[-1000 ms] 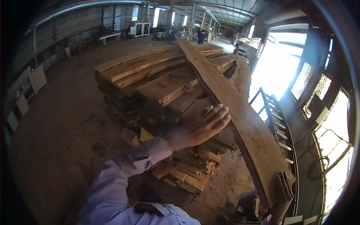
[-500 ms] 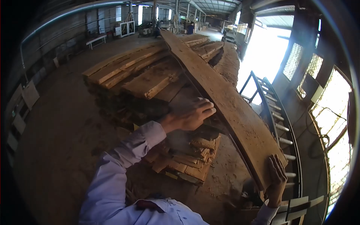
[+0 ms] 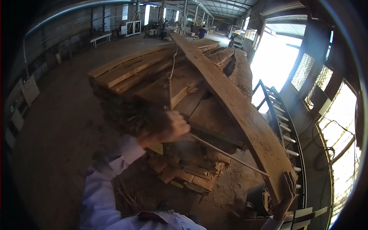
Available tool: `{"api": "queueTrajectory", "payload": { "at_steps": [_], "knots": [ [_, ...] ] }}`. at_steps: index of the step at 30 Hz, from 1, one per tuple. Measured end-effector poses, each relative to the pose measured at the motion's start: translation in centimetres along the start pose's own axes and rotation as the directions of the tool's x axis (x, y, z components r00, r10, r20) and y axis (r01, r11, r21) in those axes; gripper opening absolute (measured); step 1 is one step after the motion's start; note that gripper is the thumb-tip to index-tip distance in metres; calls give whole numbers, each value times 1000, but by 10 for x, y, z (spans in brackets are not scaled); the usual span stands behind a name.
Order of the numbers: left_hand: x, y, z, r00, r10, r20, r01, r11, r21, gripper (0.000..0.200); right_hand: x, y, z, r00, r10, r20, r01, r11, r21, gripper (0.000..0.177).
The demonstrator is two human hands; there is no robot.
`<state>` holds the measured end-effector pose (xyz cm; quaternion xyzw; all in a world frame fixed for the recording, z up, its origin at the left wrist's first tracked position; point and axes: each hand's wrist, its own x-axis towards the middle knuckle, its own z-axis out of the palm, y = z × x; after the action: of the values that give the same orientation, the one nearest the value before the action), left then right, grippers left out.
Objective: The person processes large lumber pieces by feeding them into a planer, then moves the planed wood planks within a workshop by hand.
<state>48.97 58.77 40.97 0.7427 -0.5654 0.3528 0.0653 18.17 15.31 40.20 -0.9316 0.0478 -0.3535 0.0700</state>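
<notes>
A long wooden plank [image 3: 239,109] slants across the stack, its near end close to me on the right. My left hand [image 3: 174,126], slightly blurred, is closed around a long thin pale strip [image 3: 226,153]. From this hand the strip runs up toward the plank's far end and down to its near part, bowed away from the plank's left edge. My right hand [image 3: 288,188] grips the plank's near end at its right edge, fingers along the top face and the thumb side hidden.
Rough boards [image 3: 132,69] lie stacked beneath and beyond the plank. A lower pile of broken wood [image 3: 191,174] sits nearer me. On the right stands a roller conveyor [image 3: 285,126], beside a dark bin [image 3: 257,199]. A person [image 3: 202,32] is far back.
My left hand has moved left and down from the plank's edge, and the thin strip now stretches away from that edge in it. My right hand stays at the near end.
</notes>
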Motion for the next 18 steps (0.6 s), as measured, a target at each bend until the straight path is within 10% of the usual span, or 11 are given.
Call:
{"api": "queueTrajectory", "payload": {
  "at_steps": [5, 11, 14, 18],
  "knots": [
    [-93, 51, -144, 947, -279, -158, 309, 925, 221, 41, -8, 6, 6, 998, 56, -12, -56, 996, 67, 47],
    [-209, 116, -218, 251, -518, -818, 895, 446, -8, 40, -28, 25, 48, 779, 188, -598, -66, 973, 219, 46],
    [-187, 119, -273, -77, -551, -831, 599, 640, -480, 45, -64, 68, 113, 598, 453, -662, -91, 858, 505, 44],
    [-150, 187, -320, -191, -495, -847, 316, 786, -531, 41, -103, 62, 182, 858, 514, -18, -315, 552, 772, 36]
  ]
}}
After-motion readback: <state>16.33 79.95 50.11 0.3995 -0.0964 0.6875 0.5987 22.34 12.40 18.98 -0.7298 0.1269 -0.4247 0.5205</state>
